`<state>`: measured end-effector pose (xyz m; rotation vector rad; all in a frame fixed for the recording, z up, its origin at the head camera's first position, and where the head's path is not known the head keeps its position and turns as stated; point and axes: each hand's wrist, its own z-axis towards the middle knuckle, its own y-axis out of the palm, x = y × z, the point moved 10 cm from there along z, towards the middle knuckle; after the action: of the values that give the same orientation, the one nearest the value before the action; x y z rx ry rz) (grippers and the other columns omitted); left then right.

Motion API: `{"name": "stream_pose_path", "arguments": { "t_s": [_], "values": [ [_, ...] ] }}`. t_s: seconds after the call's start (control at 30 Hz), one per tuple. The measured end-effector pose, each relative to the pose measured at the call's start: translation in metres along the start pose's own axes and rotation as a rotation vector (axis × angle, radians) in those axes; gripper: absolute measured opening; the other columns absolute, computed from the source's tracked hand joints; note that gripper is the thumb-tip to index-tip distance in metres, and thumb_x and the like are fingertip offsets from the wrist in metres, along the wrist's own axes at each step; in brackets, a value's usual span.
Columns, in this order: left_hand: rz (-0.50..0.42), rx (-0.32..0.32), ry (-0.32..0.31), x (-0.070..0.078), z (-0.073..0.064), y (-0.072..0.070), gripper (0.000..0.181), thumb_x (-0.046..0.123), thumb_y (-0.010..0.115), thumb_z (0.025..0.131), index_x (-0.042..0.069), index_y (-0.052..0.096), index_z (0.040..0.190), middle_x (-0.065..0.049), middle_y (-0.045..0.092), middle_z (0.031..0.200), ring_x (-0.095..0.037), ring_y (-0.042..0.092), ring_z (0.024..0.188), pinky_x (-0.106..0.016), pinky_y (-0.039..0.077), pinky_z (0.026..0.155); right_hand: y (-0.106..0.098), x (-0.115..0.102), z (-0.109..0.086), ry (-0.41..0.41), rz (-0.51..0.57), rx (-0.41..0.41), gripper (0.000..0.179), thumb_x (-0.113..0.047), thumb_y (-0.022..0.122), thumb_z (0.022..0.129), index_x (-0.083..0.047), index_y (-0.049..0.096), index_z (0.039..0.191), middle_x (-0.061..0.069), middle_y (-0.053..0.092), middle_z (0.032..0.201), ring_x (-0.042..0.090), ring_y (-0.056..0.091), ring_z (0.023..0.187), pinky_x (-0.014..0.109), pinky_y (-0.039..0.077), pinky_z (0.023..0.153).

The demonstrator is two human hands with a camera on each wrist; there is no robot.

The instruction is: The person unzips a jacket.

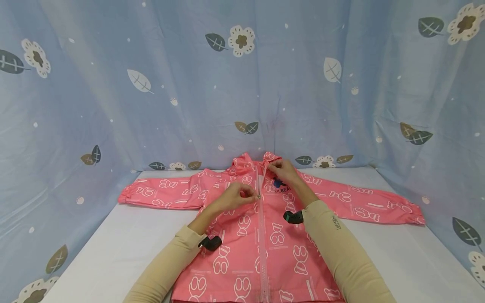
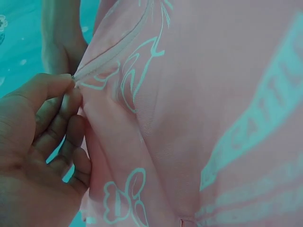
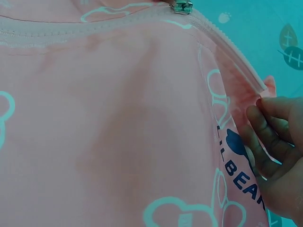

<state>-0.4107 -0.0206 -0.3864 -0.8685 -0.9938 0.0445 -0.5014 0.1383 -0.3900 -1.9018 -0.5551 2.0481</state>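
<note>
1. Head view, far left: shows a pale blue curtain printed with flowers and leaves (image 1: pixel 189 84), hanging around a white-covered tabletop (image 1: pixel 144 231).
2. Next: shows a pink fabric jacket with white cartoon outlines (image 1: pixel 242 248), lying front up on the tabletop, arms spread to both sides, collar toward the curtain.
3. Left of centre: shows a beige sleeve (image 1: pixel 163 265), a black wrist device (image 1: pixel 210 243) and a bare left hand (image 1: pixel 236 197), narrowed to a pinch at the small metal zip slider (image 3: pixel 182 6).
4. Centre: shows a long pale pink zip (image 1: pixel 262 248), joined below the slider, parted in a V above.
5. Right of centre: shows a bare right hand (image 1: pixel 285 171), pinching the upper end of the jacket's parted front edge near the collar, beyond a second black device (image 1: pixel 293 217).
6. Right wrist view: shows dark blue lettering (image 3: pixel 241 182) just beside the right hand, partly covered at its end.
</note>
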Motion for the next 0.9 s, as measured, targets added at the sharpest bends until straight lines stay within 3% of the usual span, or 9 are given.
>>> {"name": "stream_pose_path", "arguments": {
  "t_s": [0.37,0.9],
  "values": [
    [0.006,0.02,0.036,0.007,-0.007,-0.001,0.004,0.016,0.073,0.088,0.012,0.074,0.087,-0.001,0.069,0.076,-0.005,0.051,0.063,-0.019,0.042,0.058,-0.001,-0.001,0.001,-0.024,-0.035,0.009,0.032,-0.029,0.057,0.1,-0.005,0.068,0.118,0.014,0.064,0.109,0.019,0.058,0.085,0.025,0.049,0.069],
    [-0.005,0.001,0.012,0.013,-0.016,0.004,0.006,0.022,0.074,0.088,0.017,0.075,0.087,0.002,0.067,0.073,-0.005,0.05,0.061,-0.019,0.041,0.057,-0.003,0.001,0.001,0.004,-0.046,0.033,0.034,-0.031,0.058,0.099,-0.005,0.067,0.119,0.015,0.065,0.115,0.021,0.057,0.092,0.027,0.047,0.075]
  ]
}}
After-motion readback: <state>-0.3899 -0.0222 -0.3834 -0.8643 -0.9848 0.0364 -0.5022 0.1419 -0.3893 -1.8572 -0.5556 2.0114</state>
